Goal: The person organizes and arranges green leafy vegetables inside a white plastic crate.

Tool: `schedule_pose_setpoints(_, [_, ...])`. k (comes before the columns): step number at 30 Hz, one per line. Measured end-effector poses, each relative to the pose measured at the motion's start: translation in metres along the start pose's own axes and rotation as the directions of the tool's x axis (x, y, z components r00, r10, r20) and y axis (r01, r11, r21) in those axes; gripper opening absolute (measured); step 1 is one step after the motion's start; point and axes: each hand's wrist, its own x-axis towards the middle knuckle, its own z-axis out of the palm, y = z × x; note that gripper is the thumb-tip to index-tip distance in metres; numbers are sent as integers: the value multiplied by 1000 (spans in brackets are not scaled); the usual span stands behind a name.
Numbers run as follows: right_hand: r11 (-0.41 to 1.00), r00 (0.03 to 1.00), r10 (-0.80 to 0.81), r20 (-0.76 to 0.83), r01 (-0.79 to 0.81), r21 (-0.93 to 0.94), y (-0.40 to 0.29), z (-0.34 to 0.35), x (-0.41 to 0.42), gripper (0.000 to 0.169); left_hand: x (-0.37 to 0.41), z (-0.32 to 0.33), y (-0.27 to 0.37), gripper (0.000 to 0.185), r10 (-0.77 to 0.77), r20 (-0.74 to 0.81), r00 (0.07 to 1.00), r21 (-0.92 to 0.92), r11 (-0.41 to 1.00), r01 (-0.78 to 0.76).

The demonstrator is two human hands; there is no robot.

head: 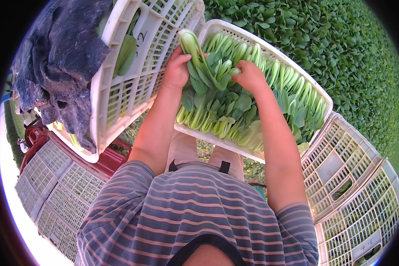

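Observation:
A white plastic crate (316, 88) lies before me, holding rows of green bok choy (199, 116) with their pale bases towards the long sides and the leaves towards the middle. My left hand (179, 68) grips a large bok choy (190, 43), its whitish base pointing up, above the crate's upper left end. At the middle of the crate, my right hand (247, 74) has its fingers closed at the base of a smaller bok choy (234, 70). Leaves of the two overlap between my hands. My right fingertips are partly hidden.
Stacked white crates (136, 60) rise close on the left, topped by a dark ragged cloth (63, 50). More crates (332, 166) stand at the right and lower left (69, 186), near a red vehicle part (103, 159). Dense leafy plants (319, 40) grow beyond the crate.

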Motion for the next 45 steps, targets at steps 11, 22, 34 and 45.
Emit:
schedule_pose_setpoints(11, [224, 979, 35, -203, 190, 956, 8, 13, -47, 29, -2, 4, 15, 34, -143, 14, 990, 76, 987, 141])
schedule_pose_setpoints(22, [77, 639, 395, -660, 692, 717, -14, -62, -46, 29, -88, 67, 71, 34, 66, -32, 997, 759, 651, -19])
schedule_pose_setpoints(34, [647, 944, 62, 325, -286, 707, -21, 71, -147, 33, -119, -15, -33, 49, -200, -145, 969, 847, 482, 226])
schedule_pose_setpoints(45, [203, 941, 308, 143, -212, 956, -53, 22, -104, 33, -89, 15, -13, 48, 8, -166, 986, 865, 480, 142])
